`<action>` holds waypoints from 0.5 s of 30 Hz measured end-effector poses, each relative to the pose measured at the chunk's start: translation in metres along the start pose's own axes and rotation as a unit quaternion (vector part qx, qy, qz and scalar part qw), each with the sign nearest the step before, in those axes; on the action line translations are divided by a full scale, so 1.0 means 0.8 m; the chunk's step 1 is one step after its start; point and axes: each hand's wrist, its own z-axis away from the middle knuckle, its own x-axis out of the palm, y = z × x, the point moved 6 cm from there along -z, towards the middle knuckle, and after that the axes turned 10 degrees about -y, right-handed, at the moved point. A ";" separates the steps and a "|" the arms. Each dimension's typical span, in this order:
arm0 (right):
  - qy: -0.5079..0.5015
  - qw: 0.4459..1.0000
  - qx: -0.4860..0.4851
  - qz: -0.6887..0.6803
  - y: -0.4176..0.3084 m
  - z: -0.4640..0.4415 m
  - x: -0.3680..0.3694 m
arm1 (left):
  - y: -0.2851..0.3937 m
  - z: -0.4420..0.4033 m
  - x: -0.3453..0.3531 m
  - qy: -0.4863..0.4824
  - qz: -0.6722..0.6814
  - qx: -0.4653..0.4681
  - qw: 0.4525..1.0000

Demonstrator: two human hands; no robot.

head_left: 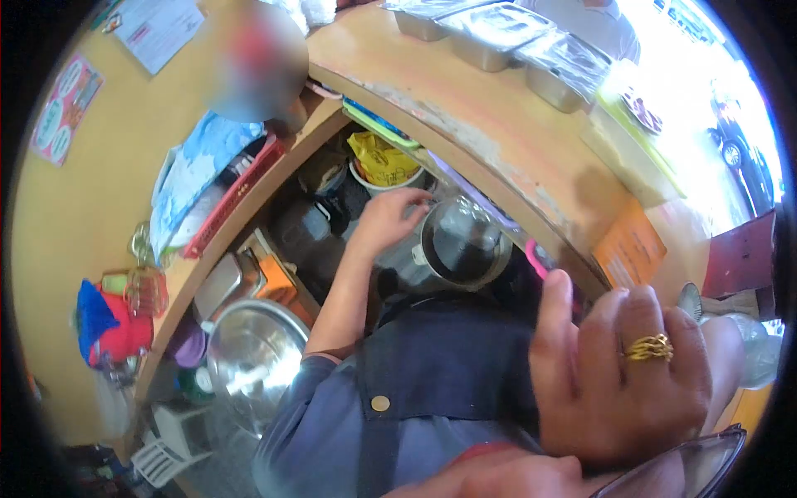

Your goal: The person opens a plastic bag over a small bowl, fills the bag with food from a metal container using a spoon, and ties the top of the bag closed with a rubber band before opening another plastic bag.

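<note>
Over the low space behind the counter, my left hand (392,217) reaches forward with its fingers loosely bent and the thumb apart. I see nothing held in it. Just right of its fingertips is a round dark pot (457,253) with clear, shiny plastic over its far part. Beyond the hand stands a white tub (365,180) with a yellow printed bag (386,158) in it. My right hand (623,373), wearing a gold ring, is raised close to the camera. Its index finger points up and apart from the others; nothing shows in its fingers.
Metal trays (490,37) under clear plastic line the curved counter (398,54). An orange card (629,247) is near its right end. On the left are a large metal bowl (257,357), a red tray (235,195) with blue cloth, and a white plastic stool (170,448). Another person (602,21) is across the counter.
</note>
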 end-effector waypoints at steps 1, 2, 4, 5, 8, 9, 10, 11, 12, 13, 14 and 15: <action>0.001 1.000 0.007 0.010 -0.005 -0.024 0.000 | -0.023 -0.010 -0.028 0.018 -0.006 -0.007 1.000; 0.005 1.000 0.003 -0.008 -0.007 -0.049 0.005 | -0.052 -0.023 -0.056 0.028 -0.014 -0.006 0.999; -0.014 1.000 0.012 -0.026 -0.007 -0.104 0.011 | -0.111 -0.035 -0.108 0.049 -0.021 -0.008 0.999; -0.037 0.999 0.023 -0.025 -0.002 -0.135 0.012 | -0.140 -0.038 -0.131 0.064 0.005 -0.022 0.998; -0.135 0.986 0.098 0.000 0.049 -0.212 0.066 | -0.220 -0.035 -0.213 0.203 0.038 0.011 0.978; -0.164 0.980 0.110 -0.019 0.076 -0.230 0.099 | -0.228 -0.026 -0.255 0.264 -0.125 0.011 0.956; -0.162 0.975 0.107 -0.111 0.089 -0.237 0.138 | -0.282 -0.021 -0.284 0.283 -0.156 -0.052 0.945; -0.156 0.963 0.090 -0.203 0.094 -0.248 0.181 | -0.331 -0.009 -0.310 0.313 -0.119 -0.105 0.936; -0.137 0.945 0.096 -0.282 0.089 -0.261 0.218 | -0.375 0.004 -0.331 0.329 -0.113 -0.127 0.929; -0.112 0.935 0.086 -0.326 0.082 -0.267 0.270 | -0.401 0.016 -0.347 0.344 -0.091 -0.117 0.927; -0.110 0.941 0.083 -0.308 0.067 -0.276 0.306 | -0.403 0.028 -0.361 0.351 -0.180 -0.098 0.914; -0.102 0.948 0.081 -0.292 0.047 -0.281 0.333 | -0.398 0.043 -0.374 0.366 -0.191 -0.103 0.905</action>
